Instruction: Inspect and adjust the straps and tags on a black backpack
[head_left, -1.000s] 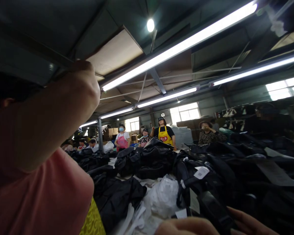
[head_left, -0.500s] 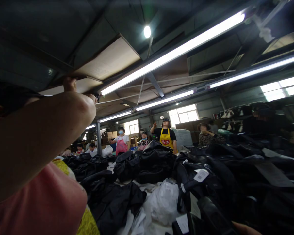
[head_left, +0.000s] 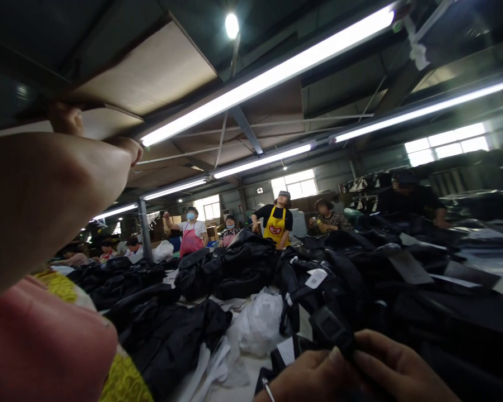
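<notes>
At the bottom edge, my left hand (head_left: 305, 375) and my right hand (head_left: 398, 369) are side by side, fingers closed. Both pinch a black strap end (head_left: 331, 330) that rises between the thumbs from a black bag (head_left: 318, 296) bearing a white tag (head_left: 317, 277). A thin bracelet shows on my left wrist. Only the upper parts of both hands are in view.
A co-worker's raised bare arm (head_left: 46, 195), pink sleeve and yellow apron fill the left side, close to me. Black bags (head_left: 235, 268) and white plastic bags (head_left: 255, 324) are heaped across the long table. Several people stand at the far side under tube lights.
Both my hands have risen into view holding the strap; half a second ago only a fingertip showed. The co-worker's arm has shifted left.
</notes>
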`<control>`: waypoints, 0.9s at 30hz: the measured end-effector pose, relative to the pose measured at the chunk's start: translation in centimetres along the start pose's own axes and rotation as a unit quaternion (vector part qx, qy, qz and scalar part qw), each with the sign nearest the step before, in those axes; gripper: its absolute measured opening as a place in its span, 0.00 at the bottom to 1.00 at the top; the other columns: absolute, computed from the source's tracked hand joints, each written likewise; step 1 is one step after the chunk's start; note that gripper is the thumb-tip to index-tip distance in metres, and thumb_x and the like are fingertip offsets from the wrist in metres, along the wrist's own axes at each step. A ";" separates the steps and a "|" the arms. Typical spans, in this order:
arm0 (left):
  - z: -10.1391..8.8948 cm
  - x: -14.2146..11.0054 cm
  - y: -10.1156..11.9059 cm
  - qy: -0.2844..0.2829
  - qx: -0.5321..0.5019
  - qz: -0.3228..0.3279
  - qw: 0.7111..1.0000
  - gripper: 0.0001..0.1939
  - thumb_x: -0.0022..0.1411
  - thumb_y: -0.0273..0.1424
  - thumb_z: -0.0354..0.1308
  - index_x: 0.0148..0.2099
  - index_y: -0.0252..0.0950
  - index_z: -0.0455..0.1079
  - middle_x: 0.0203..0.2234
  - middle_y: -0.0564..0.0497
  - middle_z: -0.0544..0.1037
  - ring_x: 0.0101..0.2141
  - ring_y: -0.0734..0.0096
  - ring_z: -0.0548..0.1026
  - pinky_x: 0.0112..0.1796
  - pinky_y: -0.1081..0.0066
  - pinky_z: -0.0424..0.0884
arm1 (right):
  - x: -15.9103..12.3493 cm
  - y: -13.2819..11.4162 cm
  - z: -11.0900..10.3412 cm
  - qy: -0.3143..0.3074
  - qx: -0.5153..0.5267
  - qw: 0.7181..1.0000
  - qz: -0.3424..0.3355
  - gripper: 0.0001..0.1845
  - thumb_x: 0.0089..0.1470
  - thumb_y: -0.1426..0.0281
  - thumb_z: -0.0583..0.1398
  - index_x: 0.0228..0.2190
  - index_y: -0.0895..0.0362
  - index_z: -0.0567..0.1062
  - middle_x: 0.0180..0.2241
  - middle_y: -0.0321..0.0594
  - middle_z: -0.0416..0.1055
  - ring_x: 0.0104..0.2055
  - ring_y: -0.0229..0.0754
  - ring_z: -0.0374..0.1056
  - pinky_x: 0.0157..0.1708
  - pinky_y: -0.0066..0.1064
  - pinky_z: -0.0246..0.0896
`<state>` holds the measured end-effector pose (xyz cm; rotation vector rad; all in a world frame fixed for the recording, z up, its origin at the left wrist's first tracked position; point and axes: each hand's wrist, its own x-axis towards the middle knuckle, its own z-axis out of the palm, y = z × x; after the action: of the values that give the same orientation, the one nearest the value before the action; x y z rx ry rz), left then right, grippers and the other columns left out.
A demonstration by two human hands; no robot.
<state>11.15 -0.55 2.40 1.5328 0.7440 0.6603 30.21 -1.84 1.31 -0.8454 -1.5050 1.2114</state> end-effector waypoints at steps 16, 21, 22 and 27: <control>1.6 9.7 3.1 0.161 -0.278 -0.089 0.943 0.15 0.70 0.38 0.52 0.47 0.31 0.71 0.33 0.42 0.81 0.35 0.60 0.82 0.33 0.65 0.78 | -4.3 4.7 -8.2 0.103 -0.103 0.971 0.190 0.17 0.50 0.58 0.61 0.32 0.61 0.76 0.30 0.43 0.77 0.29 0.41 0.70 0.28 0.30 0.62; 1.8 11.6 3.1 0.153 -0.280 -0.100 0.942 0.16 0.70 0.39 0.51 0.42 0.30 0.73 0.30 0.43 0.81 0.33 0.61 0.82 0.32 0.66 0.78 | -6.2 4.1 -8.5 0.040 -0.156 0.971 0.178 0.15 0.50 0.60 0.63 0.32 0.60 0.79 0.28 0.39 0.76 0.29 0.38 0.67 0.29 0.29 0.60; 1.9 11.8 3.1 0.153 -0.279 -0.101 0.942 0.17 0.70 0.39 0.51 0.42 0.30 0.73 0.30 0.43 0.81 0.33 0.61 0.82 0.32 0.66 0.78 | -6.3 3.9 -8.3 0.030 -0.165 0.970 0.173 0.14 0.49 0.62 0.65 0.33 0.60 0.80 0.29 0.39 0.77 0.31 0.39 0.68 0.31 0.29 0.60; 2.0 12.1 3.3 0.154 -0.290 -0.115 0.937 0.21 0.71 0.40 0.48 0.43 0.27 0.73 0.33 0.40 0.82 0.36 0.57 0.82 0.34 0.62 0.79 | -5.5 3.6 -7.7 0.041 -0.178 0.971 0.154 0.16 0.42 0.69 0.68 0.36 0.59 0.80 0.31 0.37 0.77 0.34 0.41 0.69 0.33 0.29 0.61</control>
<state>20.52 7.48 5.38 0.7954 0.8528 0.8609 38.85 -3.90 -3.47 -1.3943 -1.5885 1.1223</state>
